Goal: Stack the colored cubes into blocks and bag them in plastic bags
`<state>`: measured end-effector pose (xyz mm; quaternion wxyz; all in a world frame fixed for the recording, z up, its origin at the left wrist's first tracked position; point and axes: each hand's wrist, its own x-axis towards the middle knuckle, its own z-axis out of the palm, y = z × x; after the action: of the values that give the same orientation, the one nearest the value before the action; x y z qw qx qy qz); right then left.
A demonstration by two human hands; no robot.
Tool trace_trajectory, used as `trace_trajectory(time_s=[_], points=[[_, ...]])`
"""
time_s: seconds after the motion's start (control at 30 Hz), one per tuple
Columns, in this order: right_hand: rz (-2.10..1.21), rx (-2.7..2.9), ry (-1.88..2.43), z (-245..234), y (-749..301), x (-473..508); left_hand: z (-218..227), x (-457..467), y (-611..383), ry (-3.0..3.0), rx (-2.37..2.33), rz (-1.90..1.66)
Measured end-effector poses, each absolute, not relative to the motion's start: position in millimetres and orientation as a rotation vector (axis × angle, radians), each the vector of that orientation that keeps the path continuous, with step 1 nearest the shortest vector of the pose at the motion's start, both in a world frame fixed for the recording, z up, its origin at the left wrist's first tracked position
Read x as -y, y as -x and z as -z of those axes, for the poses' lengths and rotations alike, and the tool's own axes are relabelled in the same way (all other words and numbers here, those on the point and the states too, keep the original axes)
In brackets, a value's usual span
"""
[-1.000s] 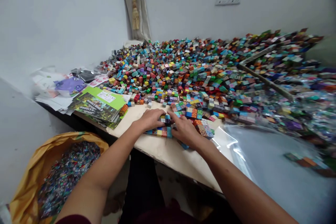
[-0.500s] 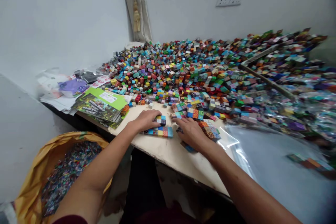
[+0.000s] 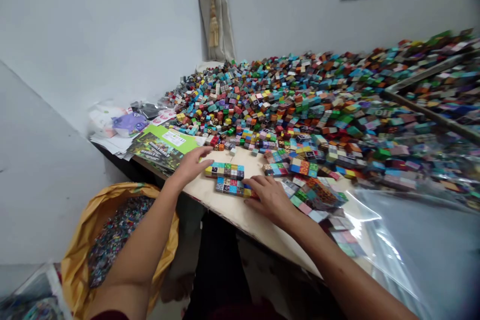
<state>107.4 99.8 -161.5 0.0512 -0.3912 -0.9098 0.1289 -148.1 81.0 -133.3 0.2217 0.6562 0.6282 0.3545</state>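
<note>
Two short rows of small printed cubes lie one behind the other on the pale tabletop. My left hand (image 3: 193, 165) is by the left end of the back row of cubes (image 3: 225, 170), thumb and fingers apart and holding nothing. My right hand (image 3: 268, 197) has the right end of the front row of cubes (image 3: 229, 186) between its thumb and fingers, which partly hide that end. More joined cubes (image 3: 303, 167) lie behind and to the right of my right hand, some of them under its wrist.
A big heap of coloured cubes (image 3: 270, 95) covers the back of the table. Printed cards (image 3: 157, 147) and purple packaging (image 3: 129, 123) lie at the left. Clear plastic sheeting (image 3: 412, 230) is at the right. A yellow sack (image 3: 77, 240) of small bits stands below the table edge.
My left hand has come off the cubes and opened, moving left. My right hand has taken hold of the front row's right end. The view has swung, shifting the scene rightward.
</note>
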Motion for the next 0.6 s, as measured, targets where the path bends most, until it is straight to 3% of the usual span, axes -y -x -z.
trace_trajectory(time_s=[0.2,0.33,0.6], points=[[-0.403,2.786,1.186,173.7,-107.6,-105.9,172.4,-27.8,143.3,-1.582,-1.976,-1.101],[-0.394,2.768,1.117,181.6,-113.2,-108.4,184.5,-29.2,138.3,-1.758,-1.943,-1.082],[-0.502,2.711,1.098,177.0,-138.0,-100.0,150.5,-78.5,126.3,-2.324,-1.828,-0.540]])
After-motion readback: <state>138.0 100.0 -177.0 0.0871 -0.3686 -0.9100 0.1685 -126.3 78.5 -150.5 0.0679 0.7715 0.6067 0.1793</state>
